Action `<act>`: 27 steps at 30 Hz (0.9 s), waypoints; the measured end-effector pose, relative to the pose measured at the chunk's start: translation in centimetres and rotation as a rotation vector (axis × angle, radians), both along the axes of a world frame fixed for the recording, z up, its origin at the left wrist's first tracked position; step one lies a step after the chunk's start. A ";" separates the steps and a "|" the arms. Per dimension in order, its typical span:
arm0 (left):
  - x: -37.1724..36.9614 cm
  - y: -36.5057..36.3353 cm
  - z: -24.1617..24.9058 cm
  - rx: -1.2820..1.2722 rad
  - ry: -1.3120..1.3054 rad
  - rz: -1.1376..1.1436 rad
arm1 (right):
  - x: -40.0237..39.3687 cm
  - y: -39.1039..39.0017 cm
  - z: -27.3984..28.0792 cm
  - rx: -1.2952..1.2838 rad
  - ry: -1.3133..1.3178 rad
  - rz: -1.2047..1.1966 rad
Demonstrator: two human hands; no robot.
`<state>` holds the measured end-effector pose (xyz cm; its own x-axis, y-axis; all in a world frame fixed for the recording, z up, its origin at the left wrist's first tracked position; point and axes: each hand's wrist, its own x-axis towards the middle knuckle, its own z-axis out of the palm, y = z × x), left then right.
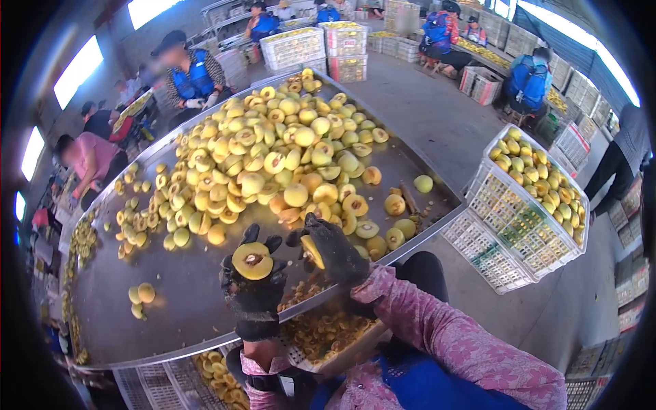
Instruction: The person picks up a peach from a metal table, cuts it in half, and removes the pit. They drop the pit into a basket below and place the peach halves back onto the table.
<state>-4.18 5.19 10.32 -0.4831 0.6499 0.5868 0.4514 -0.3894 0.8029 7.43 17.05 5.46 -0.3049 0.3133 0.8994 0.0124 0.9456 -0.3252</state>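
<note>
My left hand (254,301), in a black glove, holds a yellow stone-fruit half (252,260), its cut face up with a brown hollow or stone in the middle. My right hand (342,254), also in a black glove, grips another fruit half (313,252) seen edge-on, close to the first but apart from it. Both hands are above the near edge of a metal table (178,294). Just beyond them lies a big heap of yellow-green fruit halves (266,157). The fingertips of my right hand are partly hidden.
Below the table edge sits a crate of brown scraps (335,335); left of it is a crate of fruit pieces (222,379). A stacked white crate (519,205) full of fruit stands at right. A co-worker in a blue vest (195,75) sits across the table. Other people work farther back.
</note>
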 end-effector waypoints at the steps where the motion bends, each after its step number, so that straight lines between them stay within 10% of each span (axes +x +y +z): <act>1: -0.3 -0.7 0.2 -0.027 -0.169 -0.072 | 0.4 -0.3 1.0 -0.623 -0.164 0.263; 2: -0.5 -1.3 0.3 -0.047 -0.346 -0.129 | 0.6 -0.8 2.0 -1.242 -0.340 0.518; 4: -1.8 -2.2 -0.5 0.120 -1.326 -0.700 | -0.4 -1.4 0.4 -0.977 -0.491 0.365; 21: 2.4 -10.3 -3.9 0.013 -1.404 -0.374 | 2.0 4.2 -4.0 0.241 -1.474 0.172; 24: 3.2 -10.9 -5.4 -0.027 -1.289 -0.348 | 2.9 3.0 -0.6 0.054 -1.399 0.239; 27: 3.6 -11.1 -5.0 0.160 -1.700 -0.472 | 5.0 2.4 -0.2 -0.580 -0.770 0.196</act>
<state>-0.62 -5.86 5.31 -0.3752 0.8923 -0.2509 -0.9249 -0.3422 0.1658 12.38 19.46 5.23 -0.8368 0.5251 0.1553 0.2761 0.6496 -0.7084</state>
